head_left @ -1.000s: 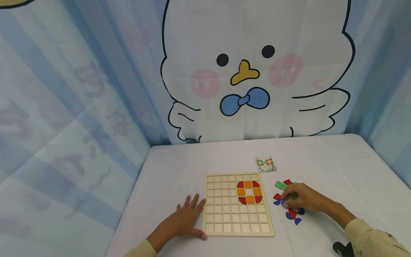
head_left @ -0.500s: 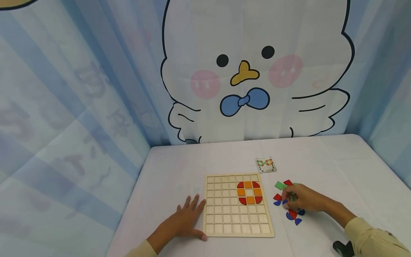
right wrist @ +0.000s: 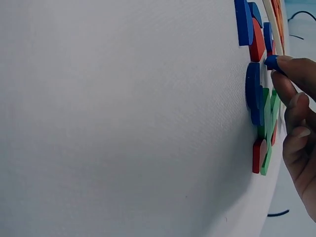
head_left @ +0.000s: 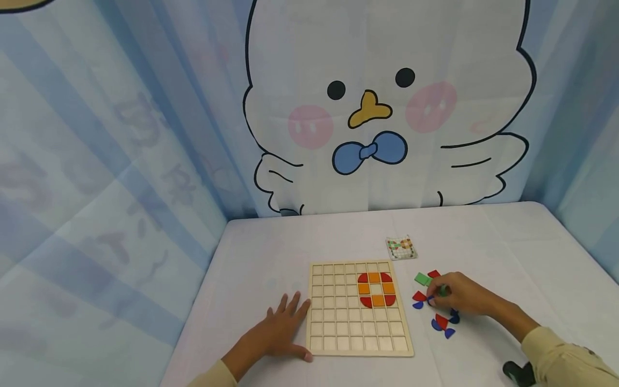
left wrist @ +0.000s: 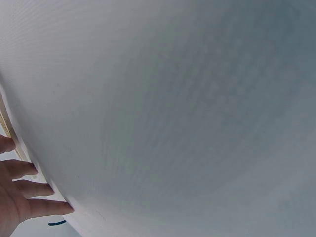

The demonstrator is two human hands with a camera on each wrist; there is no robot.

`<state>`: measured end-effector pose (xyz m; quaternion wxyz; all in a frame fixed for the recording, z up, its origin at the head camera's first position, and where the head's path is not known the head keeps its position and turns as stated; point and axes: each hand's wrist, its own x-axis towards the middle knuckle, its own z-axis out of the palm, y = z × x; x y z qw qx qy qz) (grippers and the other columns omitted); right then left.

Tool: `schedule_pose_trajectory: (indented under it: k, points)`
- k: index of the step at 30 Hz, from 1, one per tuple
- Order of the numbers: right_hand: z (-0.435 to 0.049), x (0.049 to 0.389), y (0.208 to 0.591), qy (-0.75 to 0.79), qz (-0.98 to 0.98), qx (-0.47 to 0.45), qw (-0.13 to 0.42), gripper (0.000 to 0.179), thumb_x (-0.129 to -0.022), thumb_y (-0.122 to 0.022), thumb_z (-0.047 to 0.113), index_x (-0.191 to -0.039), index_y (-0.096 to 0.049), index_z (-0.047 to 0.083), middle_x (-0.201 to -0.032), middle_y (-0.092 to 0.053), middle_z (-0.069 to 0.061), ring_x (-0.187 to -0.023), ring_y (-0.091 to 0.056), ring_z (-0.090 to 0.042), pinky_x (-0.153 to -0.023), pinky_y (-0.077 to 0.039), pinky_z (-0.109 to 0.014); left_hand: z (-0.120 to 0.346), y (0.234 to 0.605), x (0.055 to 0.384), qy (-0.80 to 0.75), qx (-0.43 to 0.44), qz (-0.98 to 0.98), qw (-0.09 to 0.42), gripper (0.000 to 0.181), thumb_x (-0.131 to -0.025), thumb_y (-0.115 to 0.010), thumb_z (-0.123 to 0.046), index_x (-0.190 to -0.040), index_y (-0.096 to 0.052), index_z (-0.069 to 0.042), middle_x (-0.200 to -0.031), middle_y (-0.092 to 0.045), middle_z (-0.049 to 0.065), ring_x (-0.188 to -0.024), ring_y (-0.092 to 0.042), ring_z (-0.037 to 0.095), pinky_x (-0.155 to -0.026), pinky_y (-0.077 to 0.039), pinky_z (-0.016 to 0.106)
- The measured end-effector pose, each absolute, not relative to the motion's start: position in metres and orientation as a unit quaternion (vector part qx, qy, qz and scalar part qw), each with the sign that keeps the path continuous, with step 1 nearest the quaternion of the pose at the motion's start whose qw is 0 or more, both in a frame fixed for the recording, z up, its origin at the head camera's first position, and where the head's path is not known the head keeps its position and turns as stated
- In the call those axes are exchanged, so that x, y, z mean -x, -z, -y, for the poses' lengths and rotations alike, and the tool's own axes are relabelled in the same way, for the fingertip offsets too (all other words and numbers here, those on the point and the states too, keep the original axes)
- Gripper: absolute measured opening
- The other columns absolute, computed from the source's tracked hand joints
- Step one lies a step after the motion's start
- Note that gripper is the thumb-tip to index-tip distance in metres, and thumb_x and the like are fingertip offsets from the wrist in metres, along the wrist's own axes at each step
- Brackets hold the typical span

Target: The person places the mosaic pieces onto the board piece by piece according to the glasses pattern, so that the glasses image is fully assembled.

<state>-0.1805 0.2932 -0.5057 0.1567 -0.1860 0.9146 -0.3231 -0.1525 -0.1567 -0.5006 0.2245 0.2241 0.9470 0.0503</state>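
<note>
A pale wooden grid board (head_left: pixel 345 322) lies on the table, with a ring of red corner pieces and orange squares (head_left: pixel 374 277) set in its upper right cells. My left hand (head_left: pixel 280 330) rests at the board's left edge with fingers spread, its thumb by the lower left corner. To the right of the board, my right hand (head_left: pixel 459 293) pinches a small blue piece (right wrist: pixel 272 62) between thumb and forefinger. Beneath and around that hand lie loose green (head_left: pixel 423 279), red (head_left: pixel 441 322) and blue pieces (head_left: pixel 450 333); the palm hides some of them.
A small printed card (head_left: pixel 401 248) showing a coloured grid pattern lies behind the board. A dark object (head_left: pixel 518 372) sits by the right sleeve. The white table (head_left: pixel 271 252) meets a curtain with a cartoon figure at its back edge.
The fingers of my right hand have closed on a blue piece and raised it slightly among the loose pieces. My left hand and the board have stayed put.
</note>
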Motion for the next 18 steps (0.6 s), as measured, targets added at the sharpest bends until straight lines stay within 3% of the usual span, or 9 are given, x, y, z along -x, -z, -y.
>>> schedule_pose_trajectory:
  k: [13,18]
  points:
    - [-0.297,0.179,0.497,0.287,-0.926,0.184,0.160,0.009,-0.084,-0.081,0.018,-0.090,-0.076,0.022,-0.088,-0.068,0.011,-0.087,-0.055,-0.014,-0.071,-0.052,-0.020,0.158,0.506,0.156,-0.051,-0.225,-0.946,0.229,0.121,-0.067,-0.067,-0.081,-0.161,-0.023,-0.019,-0.168,-0.014,0.018,-0.151,-0.016,0.050,-0.107,-0.032,0.074]
    - [-0.297,0.179,0.496,0.312,-0.914,0.195,0.171,0.014,-0.086,-0.079,0.018,-0.099,-0.074,0.017,-0.082,-0.063,0.010,-0.077,-0.055,-0.008,-0.066,-0.051,-0.019,0.159,0.509,0.155,-0.051,-0.225,-0.946,0.226,0.122,-0.066,-0.067,-0.081,-0.161,-0.023,-0.020,-0.168,-0.013,0.018,-0.151,-0.016,0.050,-0.107,-0.032,0.074]
